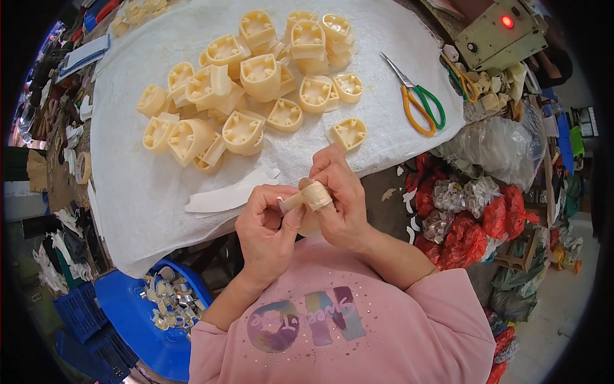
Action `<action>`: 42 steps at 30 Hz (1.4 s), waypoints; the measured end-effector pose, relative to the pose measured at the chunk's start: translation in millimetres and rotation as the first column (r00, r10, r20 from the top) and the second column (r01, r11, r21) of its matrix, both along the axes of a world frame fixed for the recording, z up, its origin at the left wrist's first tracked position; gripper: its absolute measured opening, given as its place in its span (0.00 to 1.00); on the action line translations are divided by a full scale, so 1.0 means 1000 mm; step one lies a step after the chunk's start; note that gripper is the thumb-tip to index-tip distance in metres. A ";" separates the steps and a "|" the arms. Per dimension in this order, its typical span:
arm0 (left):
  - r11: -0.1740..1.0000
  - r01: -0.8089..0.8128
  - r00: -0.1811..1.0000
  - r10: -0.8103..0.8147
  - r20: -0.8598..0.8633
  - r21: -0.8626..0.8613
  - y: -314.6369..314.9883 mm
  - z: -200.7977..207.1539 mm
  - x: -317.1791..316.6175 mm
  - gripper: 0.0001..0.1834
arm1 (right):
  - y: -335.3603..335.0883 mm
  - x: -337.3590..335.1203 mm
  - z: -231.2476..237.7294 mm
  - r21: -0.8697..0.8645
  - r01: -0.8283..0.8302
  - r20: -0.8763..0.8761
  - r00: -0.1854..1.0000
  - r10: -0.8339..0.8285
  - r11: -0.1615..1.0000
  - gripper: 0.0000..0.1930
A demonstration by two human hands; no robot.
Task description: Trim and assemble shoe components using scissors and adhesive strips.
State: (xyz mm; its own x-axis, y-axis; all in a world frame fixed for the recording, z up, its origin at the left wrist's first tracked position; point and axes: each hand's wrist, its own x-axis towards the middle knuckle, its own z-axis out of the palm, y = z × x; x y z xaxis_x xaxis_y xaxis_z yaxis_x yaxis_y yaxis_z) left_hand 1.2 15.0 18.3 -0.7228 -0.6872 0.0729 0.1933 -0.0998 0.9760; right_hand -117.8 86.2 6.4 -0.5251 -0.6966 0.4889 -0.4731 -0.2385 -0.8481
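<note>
In front of my chest, my left hand and my right hand close on one cream plastic heel block, mostly hidden by fingers. A thin white strip shows at my left fingertips, against the block. Beige wrapping that looks like tape goes around my right thumb. Just beyond my right hand, a single hollow cream heel lies on the white-covered table. Flat white curved strips rest beside my left hand.
Many similar cream heels are piled across the table. Scissors with orange and green handles lie at the right. A blue tub with shiny pieces stands lower left. Red plastic bags and a metal box with a red light are rightward.
</note>
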 end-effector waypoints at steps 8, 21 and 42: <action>0.988 0.000 0.999 -0.007 0.044 0.154 -0.008 0.005 0.003 0.08 | -0.001 -0.004 -0.003 -0.042 -0.100 0.548 0.830 0.106 0.994 0.11; 0.802 -0.079 0.994 0.109 0.014 -0.591 -0.022 -0.003 0.008 0.07 | 0.009 -0.032 0.008 -0.026 -0.610 0.878 0.365 0.310 0.792 0.24; 0.819 0.263 0.965 -0.219 -0.147 0.509 -0.006 -0.011 0.002 0.33 | 0.008 -0.008 -0.002 -0.055 -0.383 0.000 0.924 0.383 0.922 0.46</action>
